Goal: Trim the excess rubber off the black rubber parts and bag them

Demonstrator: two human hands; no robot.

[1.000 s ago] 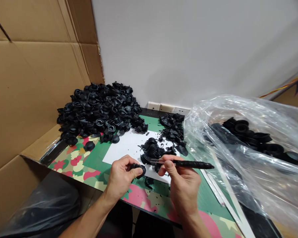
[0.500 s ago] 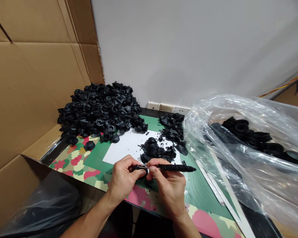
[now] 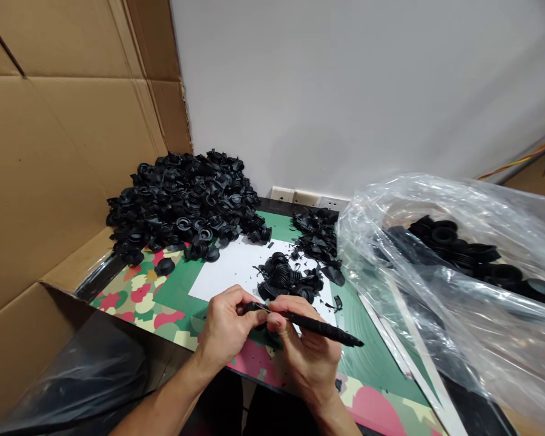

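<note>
The small black rubber part point(image 3: 253, 308) I am working on is almost wholly hidden. Only a dark sliver shows between my fingertips, so I cannot make out its shape or which way it faces. It sits above the near edge of the table point(image 3: 136, 297), just in front of the white sheet point(image 3: 236, 266). My left hand point(image 3: 227, 330) is curled tight around it, thumb and fingers pinched together on the piece. My right hand point(image 3: 306, 351) is closed in a pen grip on a slim black tool point(image 3: 320, 327). The tool's front end lies against the part at my left fingertips, and its tail slants off to the right and down. The tip is too thin and too covered by my fingers to see clearly. Both hands touch at the fingertips. Just beyond them, a small heap of rubber parts point(image 3: 286, 278) lies on the sheet, with dark scraps point(image 3: 320, 239) behind it. A big pile point(image 3: 186, 203) of the same ribbed black pieces rises at the far left against the cardboard wall point(image 3: 49, 151). To my right a clear plastic bag point(image 3: 436, 303) blurs the black rings inside it and runs out of view. A dark bag point(image 3: 72, 375) at lower left is cut off by the edge.
</note>
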